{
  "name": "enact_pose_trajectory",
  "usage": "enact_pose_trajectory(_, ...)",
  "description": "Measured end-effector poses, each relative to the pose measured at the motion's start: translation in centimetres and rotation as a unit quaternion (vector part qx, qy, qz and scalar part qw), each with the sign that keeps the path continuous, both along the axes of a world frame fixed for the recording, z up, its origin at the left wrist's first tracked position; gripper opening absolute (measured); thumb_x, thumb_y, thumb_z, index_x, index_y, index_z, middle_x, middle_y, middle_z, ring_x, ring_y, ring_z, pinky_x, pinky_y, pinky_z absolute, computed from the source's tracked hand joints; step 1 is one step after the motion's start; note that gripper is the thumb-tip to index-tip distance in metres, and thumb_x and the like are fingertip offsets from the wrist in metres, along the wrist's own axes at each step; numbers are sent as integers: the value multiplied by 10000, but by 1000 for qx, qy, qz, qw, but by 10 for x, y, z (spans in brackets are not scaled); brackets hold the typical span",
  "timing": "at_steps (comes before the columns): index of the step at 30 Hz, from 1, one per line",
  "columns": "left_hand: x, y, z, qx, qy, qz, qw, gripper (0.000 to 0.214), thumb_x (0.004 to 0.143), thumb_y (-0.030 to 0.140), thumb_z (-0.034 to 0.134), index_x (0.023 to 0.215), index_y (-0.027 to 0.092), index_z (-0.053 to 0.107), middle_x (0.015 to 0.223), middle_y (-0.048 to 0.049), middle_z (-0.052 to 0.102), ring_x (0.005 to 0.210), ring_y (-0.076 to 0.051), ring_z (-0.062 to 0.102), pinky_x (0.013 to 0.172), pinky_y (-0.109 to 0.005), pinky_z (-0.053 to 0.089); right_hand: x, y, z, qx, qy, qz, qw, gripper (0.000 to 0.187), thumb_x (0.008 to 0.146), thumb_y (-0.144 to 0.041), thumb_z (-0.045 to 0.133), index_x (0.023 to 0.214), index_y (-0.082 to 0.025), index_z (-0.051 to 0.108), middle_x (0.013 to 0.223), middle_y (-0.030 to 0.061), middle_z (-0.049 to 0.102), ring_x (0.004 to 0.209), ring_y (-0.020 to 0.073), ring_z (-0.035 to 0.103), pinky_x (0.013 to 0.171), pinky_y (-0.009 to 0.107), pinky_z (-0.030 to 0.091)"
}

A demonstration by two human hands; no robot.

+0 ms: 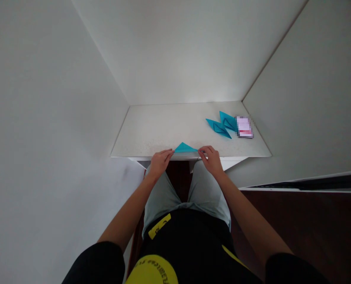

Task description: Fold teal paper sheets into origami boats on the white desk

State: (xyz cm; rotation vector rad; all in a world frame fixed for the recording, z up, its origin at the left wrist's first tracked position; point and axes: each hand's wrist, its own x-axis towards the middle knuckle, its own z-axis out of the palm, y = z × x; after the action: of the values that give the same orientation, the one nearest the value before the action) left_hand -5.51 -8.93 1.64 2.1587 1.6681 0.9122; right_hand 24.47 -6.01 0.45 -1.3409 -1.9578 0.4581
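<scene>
A folded piece of blue paper lies at the front edge of the white table, its peak pointing away from me. My left hand pinches its left corner between thumb and fingers. At the opposite corner, my right hand has its thumb and fingertips closed on the paper. Farther back on the right rest two folded blue paper boats, one nearer and one behind it, close together.
The white table is boxed in by a wall at the back and panels on the left and right. A phone-like object, blurred out, lies beside the boats. My legs are under the table's front edge.
</scene>
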Motion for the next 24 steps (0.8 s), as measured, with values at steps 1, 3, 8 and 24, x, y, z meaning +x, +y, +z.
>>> enact_pose_trajectory(1, 4, 0, 1, -2, -32, 0, 999, 286, 1116, 337, 566, 1252, 279, 811, 1326, -47, 807, 1225, -224, 770, 1120, -427, 600, -2, 2, -1, -20, 52, -11, 998, 352, 1096, -513, 508, 1159, -238, 719, 1169, 134, 773, 1057, 291, 723, 905, 453, 565)
enact_pose_trajectory(3, 12, 0, 3, -4, -81, 8, 997, 302, 1123, 348, 554, 1263, 256, 806, 1319, -51, 809, 1232, -215, 768, 1131, -414, 602, -7, 8, -3, -64, 148, -43, 986, 411, 1049, -584, 559, 1217, -227, 675, 1147, 138, 775, 979, 282, 739, 814, 429, 603)
enact_pose_trajectory(8, 28, -6, 10, -17, -118, 27, 993, 328, 1124, 402, 555, 1283, 254, 801, 1301, -51, 815, 1219, -227, 771, 1127, -439, 612, -12, 18, 6, -83, 234, -56, 967, 363, 973, -534, 638, 1194, -247, 662, 1189, 119, 780, 1042, 275, 744, 893, 443, 633)
enact_pose_trajectory(24, 62, -31, 21, -166, -248, 31, 954, 614, 964, 484, 796, 1493, 196, 673, 1359, -149, 778, 1177, -301, 783, 1067, -476, 636, -37, 9, 64, -4, 252, -12, 968, 408, 844, -215, 663, 1250, -242, 679, 1082, 54, 818, 1000, 234, 761, 924, 415, 606)
